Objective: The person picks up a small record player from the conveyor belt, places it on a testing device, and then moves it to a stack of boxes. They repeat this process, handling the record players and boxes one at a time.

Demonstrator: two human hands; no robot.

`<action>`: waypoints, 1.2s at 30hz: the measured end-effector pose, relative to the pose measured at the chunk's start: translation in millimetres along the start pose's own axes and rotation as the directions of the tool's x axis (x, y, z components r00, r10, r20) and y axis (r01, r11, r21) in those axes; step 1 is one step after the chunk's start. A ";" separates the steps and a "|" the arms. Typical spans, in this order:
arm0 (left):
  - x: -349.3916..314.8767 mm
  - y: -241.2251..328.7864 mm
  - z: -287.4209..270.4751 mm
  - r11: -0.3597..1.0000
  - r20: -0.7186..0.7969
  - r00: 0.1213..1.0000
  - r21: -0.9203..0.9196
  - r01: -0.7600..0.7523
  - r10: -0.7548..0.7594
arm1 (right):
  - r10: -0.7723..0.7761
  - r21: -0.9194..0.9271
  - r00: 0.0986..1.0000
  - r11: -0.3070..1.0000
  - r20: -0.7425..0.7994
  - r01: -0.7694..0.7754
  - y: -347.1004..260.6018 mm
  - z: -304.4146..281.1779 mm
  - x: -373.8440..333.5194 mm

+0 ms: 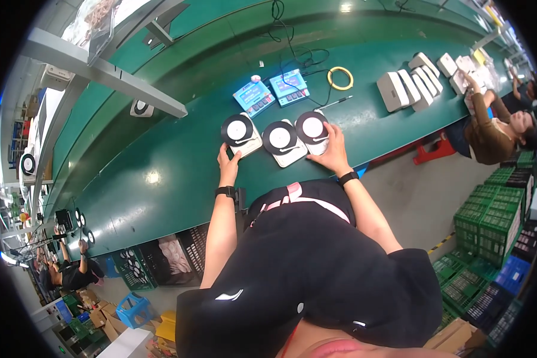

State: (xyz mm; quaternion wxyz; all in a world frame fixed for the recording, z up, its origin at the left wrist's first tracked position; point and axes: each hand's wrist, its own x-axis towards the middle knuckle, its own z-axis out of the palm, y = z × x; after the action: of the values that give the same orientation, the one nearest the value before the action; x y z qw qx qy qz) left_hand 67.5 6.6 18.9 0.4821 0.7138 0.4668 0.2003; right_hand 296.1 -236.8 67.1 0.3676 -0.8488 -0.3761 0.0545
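1. The left hand [228,160] rests at the near edge of the left cream unit [244,140], fingers curled against its lower corner; whether it grips the unit cannot be told. The right hand [333,150] lies spread and flat beside the right cream unit [316,136], fingers touching its near side.
2. The long green desk [161,173] carries everything and runs diagonally across the view.
3. A row of white boxes [409,86] stands well apart to the right, near another person [495,128] seated at the desk.
4. Three cream units sit side by side before the hands; the middle unit [285,148] is untouched between them.
5. Each unit carries a black disc [237,129] with a white centre.
6. Two small blue-faced devices [271,92] lie just behind the units.
7. A yellow ring [340,77] and black cables [298,59] lie near the devices.
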 end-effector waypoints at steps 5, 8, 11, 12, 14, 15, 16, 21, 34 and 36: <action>0.5 -0.2 -3.2 1.000 0.027 1.000 0.014 -0.002 0.002 | 0.017 0.054 0.999 0.998 -0.039 -0.015 7.5 -2.3 0.1; 0.7 2.1 -5.7 0.999 0.041 0.998 0.016 -0.038 0.037 | 0.032 0.093 0.996 0.995 -0.080 -0.025 16.5 -6.6 -3.9; 0.0 5.8 -4.6 0.998 0.063 0.997 0.057 -0.042 0.038 | 0.085 0.129 0.972 0.990 -0.220 -0.057 29.5 -11.3 -8.9; 1.0 5.2 -5.9 0.996 0.067 0.997 0.080 -0.046 0.040 | 0.089 0.131 0.971 0.990 -0.222 -0.061 31.0 -12.3 -10.2; 4.4 -2.4 -8.3 0.997 0.069 0.997 0.062 -0.044 0.040 | 0.182 0.222 0.945 0.967 -0.272 -0.122 33.7 -14.2 -12.8; 5.5 -5.3 -9.8 0.998 0.068 0.997 0.040 -0.041 0.038 | 0.228 0.269 0.929 0.952 -0.292 -0.149 35.4 -15.3 -13.9; 6.1 -8.3 -10.6 0.999 0.064 0.997 0.018 -0.037 0.036 | 0.230 0.270 0.929 0.951 -0.291 -0.151 38.4 -15.7 -14.7; 4.3 4.1 -7.7 0.996 0.071 0.997 0.081 -0.029 0.023 | 0.233 0.239 0.899 0.959 -0.370 -0.150 60.4 -20.5 -14.8; 24.7 7.1 -7.1 0.972 -0.021 0.995 -0.215 0.091 -0.098 | 0.306 0.225 0.765 0.951 -0.566 -0.214 73.8 -51.4 1.2; 41.8 11.8 -8.2 0.917 -0.062 0.979 -0.365 0.159 -0.194 | 0.290 0.187 0.752 0.957 -0.592 -0.222 67.7 -53.7 3.8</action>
State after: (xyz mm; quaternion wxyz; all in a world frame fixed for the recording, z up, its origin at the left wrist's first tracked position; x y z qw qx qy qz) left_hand 87.3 45.4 26.1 0.5971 0.5583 0.5077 0.2721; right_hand 359.1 -295.7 61.6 0.5025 -0.8431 -0.1130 -0.1545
